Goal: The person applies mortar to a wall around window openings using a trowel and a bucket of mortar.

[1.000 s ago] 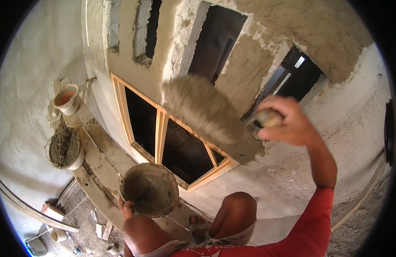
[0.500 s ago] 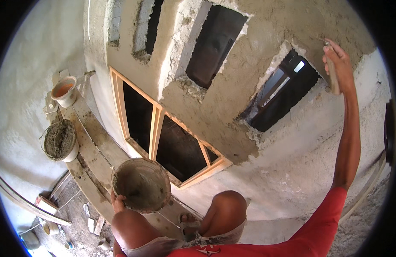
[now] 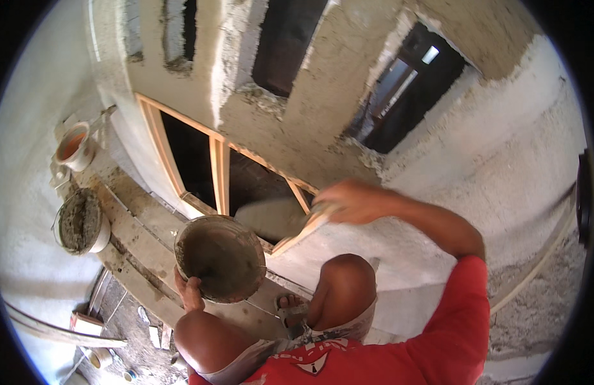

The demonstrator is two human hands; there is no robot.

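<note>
My left hand (image 3: 190, 292) grips the near left rim of a round, mortar-stained basin (image 3: 225, 250), thumb over the edge. The basin tilts toward me above my knee, and a dark wet patch shows on its bottom. My right hand (image 3: 351, 200) is closed on a trowel (image 3: 271, 218), which is smeared by motion. Its pale, rounded blade points left, just above the basin's far right rim and in front of the wooden window frame (image 3: 218, 176). Beyond it rises the wall with fresh grey plaster (image 3: 329, 96) around several narrow openings.
I sit over a plank scaffold (image 3: 143, 218). On it at the left stand a bucket of mortar (image 3: 80, 221) and a white pail with an orange inside (image 3: 75, 147). Far below lies a littered floor (image 3: 127, 327). A bare whitish wall (image 3: 464, 167) is at the right.
My right hand has swung down and left from the upper right wall to near the basin, bringing the trowel. My left hand and the basin have shifted slightly; the whole view has moved.
</note>
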